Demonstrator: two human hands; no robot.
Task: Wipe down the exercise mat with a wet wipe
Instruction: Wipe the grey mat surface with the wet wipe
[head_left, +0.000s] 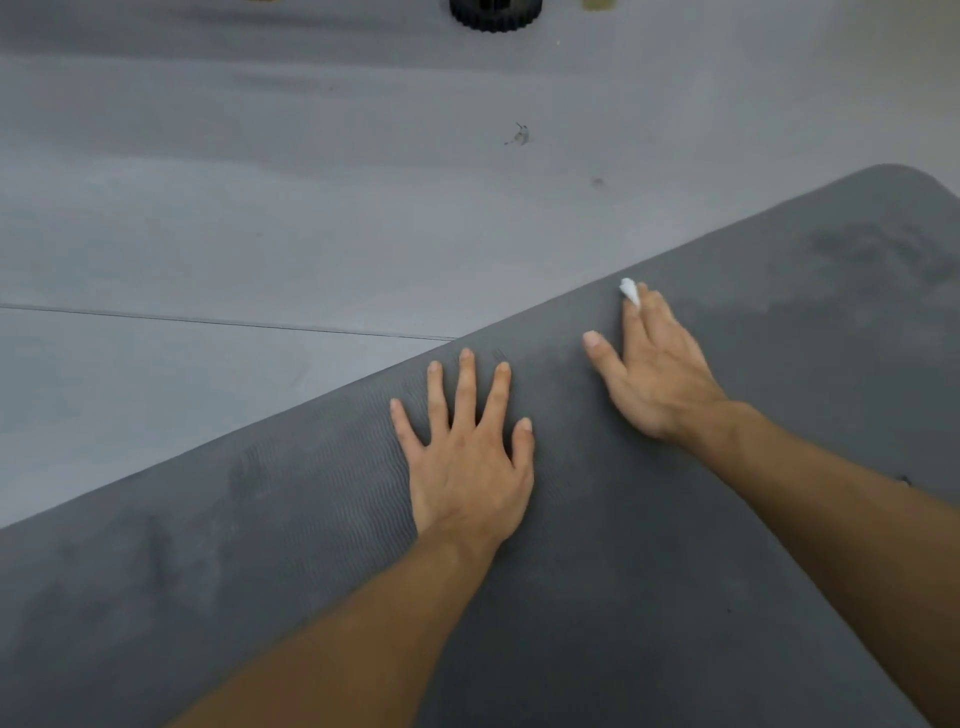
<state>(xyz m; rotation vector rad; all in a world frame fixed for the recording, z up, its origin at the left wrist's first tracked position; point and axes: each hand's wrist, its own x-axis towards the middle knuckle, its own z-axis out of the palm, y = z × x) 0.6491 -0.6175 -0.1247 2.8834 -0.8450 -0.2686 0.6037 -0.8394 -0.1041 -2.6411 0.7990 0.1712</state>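
A dark grey ribbed exercise mat (322, 530) fills the lower half of the head view, its far edge running diagonally from lower left to upper right. My left hand (467, 457) lies flat on the mat with fingers spread and straight. My right hand (654, 374) lies palm down near the mat's far edge, fingers extended, pressing a white wet wipe (629, 290) against the mat. Only a small corner of the wipe shows past the fingertips; the rest is hidden under the hand. Darker damp patches mark the mat at upper right and lower left.
A pale grey floor (260, 208) lies beyond the mat, with a seam line at the left and small dark specks (519, 136). A black ribbed round object (495, 13) stands at the top edge, and a yellowish item (599, 4) is beside it.
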